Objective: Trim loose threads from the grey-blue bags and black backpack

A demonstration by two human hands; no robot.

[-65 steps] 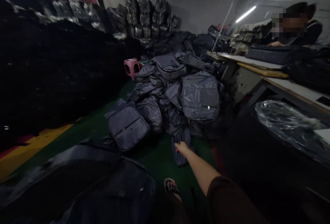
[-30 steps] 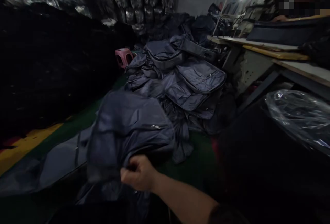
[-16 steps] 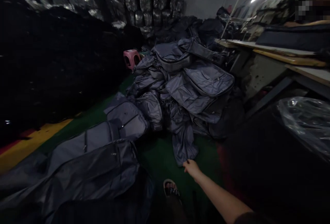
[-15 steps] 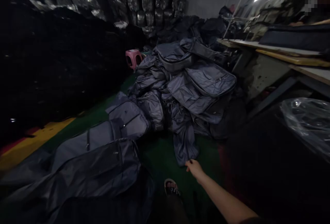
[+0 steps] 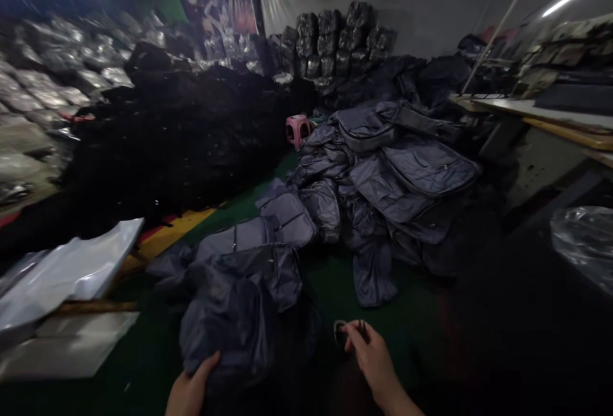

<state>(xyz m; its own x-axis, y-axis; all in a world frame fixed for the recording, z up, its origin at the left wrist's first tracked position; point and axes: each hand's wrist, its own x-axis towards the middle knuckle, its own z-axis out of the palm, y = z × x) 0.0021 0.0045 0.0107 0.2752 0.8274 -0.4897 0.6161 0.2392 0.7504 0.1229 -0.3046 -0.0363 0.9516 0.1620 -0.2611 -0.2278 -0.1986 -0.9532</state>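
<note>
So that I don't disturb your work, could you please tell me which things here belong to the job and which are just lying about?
In hand: left hand on a dark grey nylon bag; right hand beside a black sandal.
Lying about: heaped grey nylon bags, pink plastic stool, clear plastic sheeting.

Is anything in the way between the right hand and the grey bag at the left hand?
Only what looks like a sandal on the floor, just left of the right hand, between it and the grey bag. The left hand is already against the bag.
</note>
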